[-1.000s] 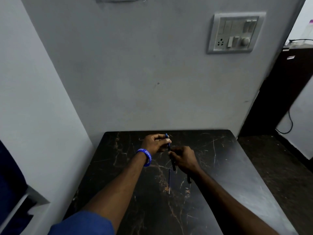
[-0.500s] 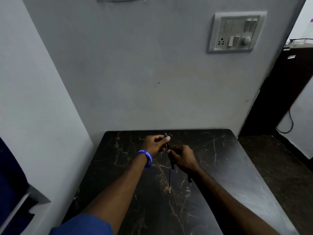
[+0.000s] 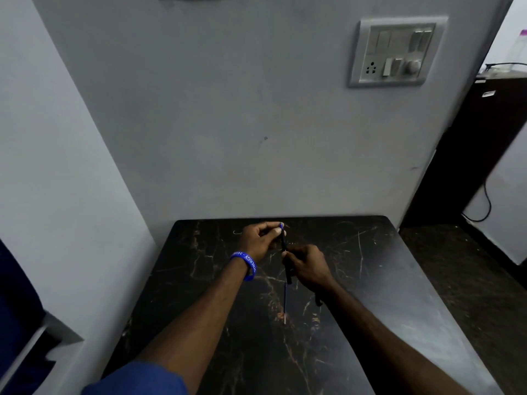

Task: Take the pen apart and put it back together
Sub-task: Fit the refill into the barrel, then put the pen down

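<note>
Black pen barrel pinched at both ends, held over the far half of the table. Left hand closed on the top end, fingertips at the blue tip; blue wristband on that wrist. Right hand curled tight round the lower part (grip detail mostly hidden). Thin blue refill lying loose on the table just below the barrel, pointing toward the camera. Small dark piece beside the right wrist, can't tell what. Dark marble-look table against a grey wall; switch panel upper right.
</note>
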